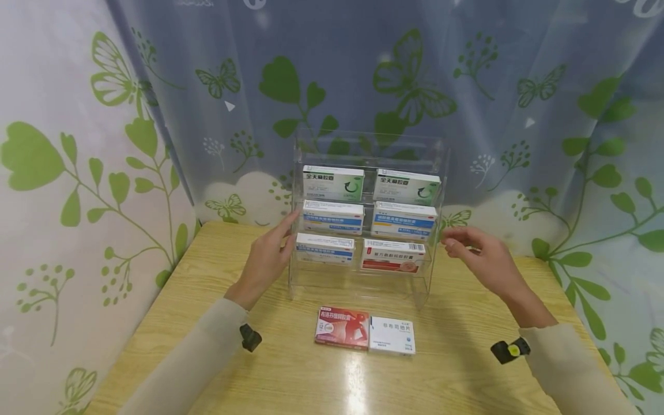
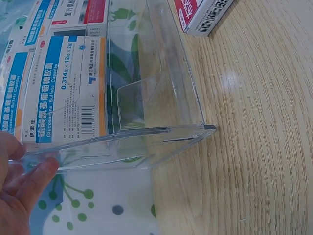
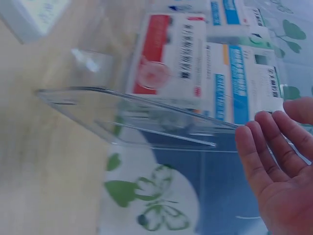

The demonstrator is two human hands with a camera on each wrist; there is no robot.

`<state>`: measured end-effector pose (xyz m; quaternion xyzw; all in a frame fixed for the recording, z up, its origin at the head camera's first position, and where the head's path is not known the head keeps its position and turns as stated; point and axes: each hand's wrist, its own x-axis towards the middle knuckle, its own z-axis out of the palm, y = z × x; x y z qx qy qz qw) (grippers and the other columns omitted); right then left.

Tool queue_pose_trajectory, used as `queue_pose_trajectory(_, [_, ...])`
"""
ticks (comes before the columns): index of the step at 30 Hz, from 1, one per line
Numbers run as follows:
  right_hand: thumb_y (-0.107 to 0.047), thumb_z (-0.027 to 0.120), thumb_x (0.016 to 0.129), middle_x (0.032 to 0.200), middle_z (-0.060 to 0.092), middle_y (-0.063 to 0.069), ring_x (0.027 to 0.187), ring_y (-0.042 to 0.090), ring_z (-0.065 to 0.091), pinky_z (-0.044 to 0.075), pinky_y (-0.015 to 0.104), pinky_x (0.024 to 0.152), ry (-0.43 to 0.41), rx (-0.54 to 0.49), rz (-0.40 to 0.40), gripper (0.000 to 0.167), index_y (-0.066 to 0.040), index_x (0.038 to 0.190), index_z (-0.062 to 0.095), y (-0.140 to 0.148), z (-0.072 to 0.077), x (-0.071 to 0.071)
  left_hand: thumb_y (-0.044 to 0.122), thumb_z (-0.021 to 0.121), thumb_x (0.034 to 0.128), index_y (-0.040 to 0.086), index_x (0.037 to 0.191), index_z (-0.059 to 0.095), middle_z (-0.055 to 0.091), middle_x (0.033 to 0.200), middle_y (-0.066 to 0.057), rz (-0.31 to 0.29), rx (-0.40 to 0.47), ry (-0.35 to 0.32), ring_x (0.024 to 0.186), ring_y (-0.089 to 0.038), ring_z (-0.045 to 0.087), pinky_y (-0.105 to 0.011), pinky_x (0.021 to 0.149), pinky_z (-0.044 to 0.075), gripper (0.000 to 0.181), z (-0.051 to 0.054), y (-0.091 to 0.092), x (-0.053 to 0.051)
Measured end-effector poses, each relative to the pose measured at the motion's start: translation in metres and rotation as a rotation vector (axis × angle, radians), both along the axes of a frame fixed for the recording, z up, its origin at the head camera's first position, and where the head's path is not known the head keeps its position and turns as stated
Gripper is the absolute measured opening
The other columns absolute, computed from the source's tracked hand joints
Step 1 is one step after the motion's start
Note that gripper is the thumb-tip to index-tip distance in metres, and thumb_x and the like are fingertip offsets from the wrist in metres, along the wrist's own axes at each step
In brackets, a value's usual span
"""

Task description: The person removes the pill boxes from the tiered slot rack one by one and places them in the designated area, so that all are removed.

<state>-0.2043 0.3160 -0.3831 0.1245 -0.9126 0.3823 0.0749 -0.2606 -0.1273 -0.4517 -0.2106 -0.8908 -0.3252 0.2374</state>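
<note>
A clear stepped rack (image 1: 394, 288) holds three rows of medicine boxes: green-and-white ones (image 1: 333, 183) on top, blue-and-white ones (image 1: 403, 221) in the middle, and below them a blue-and-white box (image 1: 324, 249) beside a red-and-white box (image 1: 392, 256). My left hand (image 1: 267, 256) rests its fingertips against the rack's left side; in the left wrist view, fingers and thumb (image 2: 43, 174) lie at the panel's edge. My right hand (image 1: 482, 259), fingers loosely bent, holds nothing beside the rack's right side. Whether its fingertips (image 3: 244, 137) touch the panel, I cannot tell.
On the wooden table (image 1: 249, 357), in front of the rack, a red box (image 1: 342, 327) and a white box (image 1: 392, 335) lie flat side by side. A curtain (image 1: 342, 69) with green leaves and butterflies hangs behind the table and along both sides.
</note>
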Motion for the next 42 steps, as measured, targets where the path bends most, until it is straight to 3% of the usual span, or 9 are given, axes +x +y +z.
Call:
queue_pose_trajectory(5, [-0.032,0.059,0.114,0.135,0.073,0.015,0.101,-0.014,0.062,0.046,0.004,0.09,0.047,-0.001,-0.032,0.039,-0.008,0.144,0.068,-0.005,0.023,-0.016,0.004,0.065,0.1078,0.011,0.163,0.05,0.079,0.122,-0.023,0.001,-0.003,0.002,0.057,-0.013,0.05,-0.026,0.054,0.047,0.058,0.0,-0.001,0.0])
queue_pose_trajectory(10, [-0.034,0.06,0.114,0.137,0.072,0.013,0.11,-0.004,0.062,0.047,0.006,0.092,0.084,0.001,-0.034,0.04,-0.008,0.143,0.068,-0.012,0.043,-0.032,0.004,0.065,0.1081,0.011,0.164,0.05,0.078,0.124,-0.023,0.0,0.0,-0.005,0.057,-0.012,0.049,-0.025,0.053,0.046,0.058,-0.001,-0.001,0.001])
queue_pose_trajectory(14, [-0.035,0.061,0.113,0.141,0.069,0.014,0.122,0.022,0.069,0.058,0.033,0.103,0.098,0.024,-0.029,0.041,-0.009,0.145,0.067,-0.019,0.054,-0.043,0.005,0.065,0.1082,0.012,0.164,0.049,0.078,0.126,-0.024,-0.007,0.005,-0.004,0.055,-0.011,0.048,-0.025,0.052,0.046,0.059,-0.002,-0.001,0.0])
queue_pose_trajectory(18, [-0.032,0.064,0.112,0.144,0.067,0.015,0.124,0.041,0.071,0.056,0.061,0.105,0.122,0.021,-0.018,0.04,-0.01,0.145,0.067,-0.028,0.063,-0.053,0.005,0.066,0.1079,0.013,0.165,0.049,0.077,0.129,-0.024,-0.008,0.011,-0.004,0.054,-0.01,0.047,-0.025,0.051,0.046,0.06,-0.002,0.0,0.0])
queue_pose_trajectory(26, [-0.025,0.065,0.112,0.151,0.062,0.018,0.125,0.044,0.069,0.057,0.062,0.105,0.183,0.096,0.002,0.04,-0.009,0.148,0.066,-0.035,0.07,-0.069,0.004,0.067,0.1073,0.012,0.164,0.05,0.078,0.126,-0.023,-0.003,0.015,0.005,0.063,-0.017,0.061,-0.028,0.056,0.052,0.059,-0.002,0.002,0.0])
queue_pose_trajectory(31, [-0.023,0.064,0.112,0.156,0.059,0.021,0.116,0.049,0.072,0.057,0.066,0.1,0.211,0.158,0.025,0.042,-0.008,0.151,0.064,-0.036,0.07,-0.075,0.004,0.066,0.1076,0.012,0.164,0.05,0.078,0.126,-0.022,0.001,0.014,0.008,0.077,-0.025,0.072,-0.031,0.061,0.058,0.059,-0.002,0.002,-0.001])
queue_pose_trajectory(37, [-0.018,0.066,0.111,0.159,0.058,0.022,0.106,0.045,0.076,0.06,0.063,0.095,0.26,0.265,0.059,0.042,-0.005,0.15,0.064,-0.04,0.072,-0.08,0.004,0.066,0.1075,0.013,0.165,0.049,0.078,0.128,-0.022,0.007,0.017,0.004,0.067,-0.021,0.066,-0.028,0.057,0.055,0.06,-0.003,0.0,-0.001])
queue_pose_trajectory(42, [-0.017,0.066,0.111,0.163,0.055,0.02,0.109,0.044,0.073,0.057,0.063,0.099,0.209,0.311,0.07,0.044,-0.006,0.153,0.061,-0.044,0.074,-0.083,0.004,0.066,0.1076,0.013,0.165,0.049,0.077,0.131,-0.022,0.003,0.022,0.001,0.07,-0.022,0.068,-0.028,0.058,0.055,0.06,-0.003,0.0,-0.002])
